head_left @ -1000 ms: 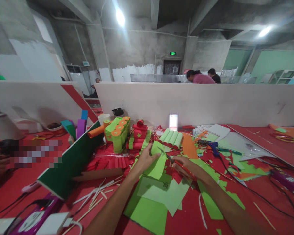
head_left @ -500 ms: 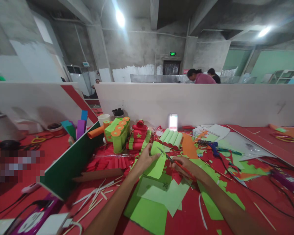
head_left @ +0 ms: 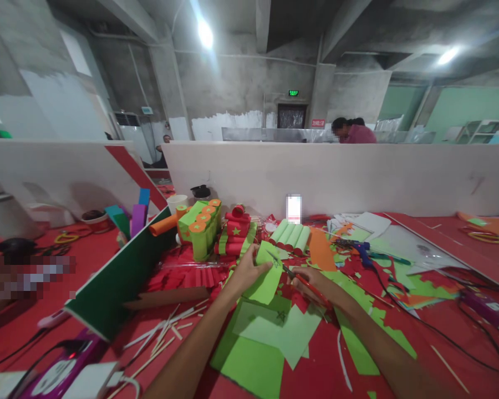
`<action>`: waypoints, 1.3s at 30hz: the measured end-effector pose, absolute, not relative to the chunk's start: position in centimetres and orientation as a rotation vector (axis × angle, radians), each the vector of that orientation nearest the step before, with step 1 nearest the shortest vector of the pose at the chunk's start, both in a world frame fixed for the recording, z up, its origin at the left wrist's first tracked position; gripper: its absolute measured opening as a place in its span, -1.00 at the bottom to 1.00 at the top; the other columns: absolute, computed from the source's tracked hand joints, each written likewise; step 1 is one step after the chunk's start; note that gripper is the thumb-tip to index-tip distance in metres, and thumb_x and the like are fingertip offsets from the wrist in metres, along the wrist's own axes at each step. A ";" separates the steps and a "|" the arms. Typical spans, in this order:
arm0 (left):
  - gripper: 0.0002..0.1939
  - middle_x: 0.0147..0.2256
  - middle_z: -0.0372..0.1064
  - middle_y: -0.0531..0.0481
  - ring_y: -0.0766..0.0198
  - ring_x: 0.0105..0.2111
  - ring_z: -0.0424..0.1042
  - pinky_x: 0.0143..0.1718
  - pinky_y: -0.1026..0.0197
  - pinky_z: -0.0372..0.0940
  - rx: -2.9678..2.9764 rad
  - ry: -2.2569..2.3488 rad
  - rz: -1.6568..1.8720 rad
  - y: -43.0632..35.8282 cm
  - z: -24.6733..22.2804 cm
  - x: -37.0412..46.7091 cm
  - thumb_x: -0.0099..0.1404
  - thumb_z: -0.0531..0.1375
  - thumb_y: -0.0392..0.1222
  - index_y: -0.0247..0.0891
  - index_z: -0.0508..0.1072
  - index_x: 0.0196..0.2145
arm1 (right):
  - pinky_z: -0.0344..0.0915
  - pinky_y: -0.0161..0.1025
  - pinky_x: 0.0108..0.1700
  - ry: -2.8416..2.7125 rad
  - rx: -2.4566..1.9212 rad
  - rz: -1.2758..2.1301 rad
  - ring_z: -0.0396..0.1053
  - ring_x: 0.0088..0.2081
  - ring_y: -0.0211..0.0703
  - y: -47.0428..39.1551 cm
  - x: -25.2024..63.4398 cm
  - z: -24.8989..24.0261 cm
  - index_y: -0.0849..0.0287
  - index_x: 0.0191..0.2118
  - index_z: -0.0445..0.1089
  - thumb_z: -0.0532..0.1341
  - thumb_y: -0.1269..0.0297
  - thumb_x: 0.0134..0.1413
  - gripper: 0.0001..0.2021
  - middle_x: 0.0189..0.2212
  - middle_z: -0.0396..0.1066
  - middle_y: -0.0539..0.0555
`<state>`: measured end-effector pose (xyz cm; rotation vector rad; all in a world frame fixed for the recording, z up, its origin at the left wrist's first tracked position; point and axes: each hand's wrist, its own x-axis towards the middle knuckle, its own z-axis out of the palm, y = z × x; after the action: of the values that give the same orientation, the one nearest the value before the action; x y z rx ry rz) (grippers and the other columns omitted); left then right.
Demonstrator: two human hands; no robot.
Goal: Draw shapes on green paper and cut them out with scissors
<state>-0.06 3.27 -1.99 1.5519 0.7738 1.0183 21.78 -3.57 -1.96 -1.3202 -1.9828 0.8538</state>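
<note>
Held up over the table is a light green sheet of paper [head_left: 263,280] with a small star drawn near its upper right edge. My left hand [head_left: 251,270] pinches this sheet along its left side, thumb on top. Red-handled scissors [head_left: 310,287] are gripped in my right hand [head_left: 311,280], their blades pointing up and left at the sheet beside the drawn star. Beneath lie more green sheets [head_left: 249,354], and a star is drawn on a paler one [head_left: 261,322]. Just beyond my hands stand pale green paper rolls [head_left: 291,235] with red ends.
Red and green paper models [head_left: 236,230] and an orange-topped green one [head_left: 199,235] stand to the left, beside a dark green board [head_left: 120,277]. Thin wooden sticks [head_left: 162,338] lie nearer. A blue glue gun [head_left: 362,254] with its cable is at right. A white partition [head_left: 336,177] runs behind.
My hands, the sheet and the scissors hold almost the same place. Behind the partition, a person in a pinkish-red top has moved a little to the right.
</note>
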 end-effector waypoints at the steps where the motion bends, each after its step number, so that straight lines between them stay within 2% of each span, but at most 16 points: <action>1: -0.59 -0.22 0.43 -0.06 0.17 -0.24 0.45 -0.24 0.15 0.35 1.541 0.763 1.011 3.2 -1.9 0.0 0.08 0.30 -0.09 -0.25 0.25 -0.17 | 0.18 -0.36 -0.46 -1.987 -1.312 0.848 0.28 -0.46 -0.24 -3.7 21.7 -1.9 0.21 -0.32 0.37 0.09 -0.14 0.13 -0.55 -0.41 0.37 0.05; 6: -0.58 -0.24 0.43 -0.04 0.18 -0.24 0.45 -0.24 0.17 0.35 1.534 0.781 1.014 3.0 -1.8 0.0 0.05 0.32 -0.08 -0.25 0.27 -0.19 | 0.19 -0.37 -0.48 -1.970 -1.306 0.864 0.29 -0.48 -0.26 -3.3 21.7 -2.5 0.20 -0.29 0.38 0.09 -0.13 0.13 -0.57 -0.40 0.38 0.04; 14: -0.55 -0.21 0.45 -0.06 0.17 -0.23 0.47 -0.23 0.16 0.37 1.490 0.756 0.988 3.3 -2.2 0.0 0.05 0.32 -0.08 -0.25 0.27 -0.16 | 0.24 -0.30 -0.36 -1.998 -1.267 0.877 0.33 -0.38 -0.14 -1.6 22.4 -3.7 0.21 -0.38 0.41 0.14 -0.15 0.05 -0.55 -0.41 0.41 0.06; 21: -0.53 -0.21 0.45 -0.06 0.16 -0.25 0.47 -0.23 0.14 0.37 1.497 0.753 0.991 3.2 -2.0 0.0 0.03 0.34 -0.09 -0.25 0.27 -0.15 | 0.25 -0.30 -0.36 -2.015 -1.228 0.932 0.32 -0.41 -0.19 -2.5 22.5 -2.1 0.21 -0.35 0.42 0.13 -0.07 0.12 -0.60 -0.40 0.40 0.06; 24: -0.55 -0.23 0.46 -0.05 0.17 -0.26 0.47 -0.23 0.14 0.37 1.507 0.773 1.008 3.2 -1.8 -0.1 0.03 0.34 -0.09 -0.25 0.28 -0.17 | 0.21 -0.35 -0.51 -1.989 -1.273 1.080 0.27 -0.53 -0.27 -3.1 23.4 -1.1 0.20 -0.34 0.44 0.11 -0.10 0.13 -0.58 -0.48 0.38 0.05; 26: -0.57 -0.24 0.46 -0.05 0.17 -0.26 0.47 -0.24 0.15 0.38 1.499 0.793 1.031 3.2 -1.7 -0.1 0.02 0.34 -0.09 -0.26 0.29 -0.20 | 0.07 -0.39 -0.65 -1.950 -1.321 1.235 0.15 -0.67 -0.35 -3.6 24.2 -0.6 0.20 -0.31 0.43 0.09 -0.12 0.13 -0.56 -0.59 0.31 -0.01; 29: -0.56 -0.24 0.46 -0.08 0.14 -0.25 0.47 -0.24 0.13 0.38 1.465 0.788 1.037 3.4 -1.6 -0.1 0.03 0.34 -0.10 -0.27 0.30 -0.17 | -0.05 -0.42 -0.72 -1.885 -1.294 1.361 0.05 -0.73 -0.41 -4.2 25.4 -0.2 0.21 -0.27 0.40 0.12 -0.14 0.10 -0.55 -0.63 0.25 -0.06; 34: -0.45 -0.22 0.48 -0.11 0.09 -0.17 0.46 -0.12 0.08 0.34 1.439 0.785 1.049 3.3 -1.8 0.0 0.04 0.32 -0.07 -0.29 0.33 -0.04 | 0.06 -0.42 -0.70 -1.710 -1.063 1.347 0.08 -0.73 -0.42 -4.3 25.9 -0.1 0.22 -0.17 0.35 0.12 -0.19 0.07 -0.49 -0.63 0.20 -0.08; 37: -0.43 -0.16 0.46 -0.12 0.08 -0.09 0.41 -0.10 0.13 0.31 1.458 0.812 1.045 2.8 -1.6 0.2 0.02 0.33 -0.05 -0.28 0.34 -0.03 | 0.09 -0.42 -0.70 -1.576 -1.067 1.236 0.09 -0.73 -0.42 -3.8 25.0 -0.6 0.17 -0.10 0.29 0.19 -0.10 0.07 -0.55 -0.59 0.23 -0.09; 39: -0.45 -0.15 0.45 -0.13 0.09 -0.11 0.41 -0.14 0.17 0.31 1.491 0.783 1.002 2.3 -1.3 0.3 -0.01 0.36 -0.05 -0.28 0.35 -0.08 | 0.09 -0.42 -0.71 -1.541 -1.146 1.152 0.11 -0.73 -0.41 -3.4 24.1 -1.0 0.14 -0.12 0.28 0.26 -0.03 0.01 -0.59 -0.56 0.28 -0.09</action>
<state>0.31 2.33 -1.33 1.4915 0.7831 1.0023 24.09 -3.40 -0.98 -1.1463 -1.5411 1.1519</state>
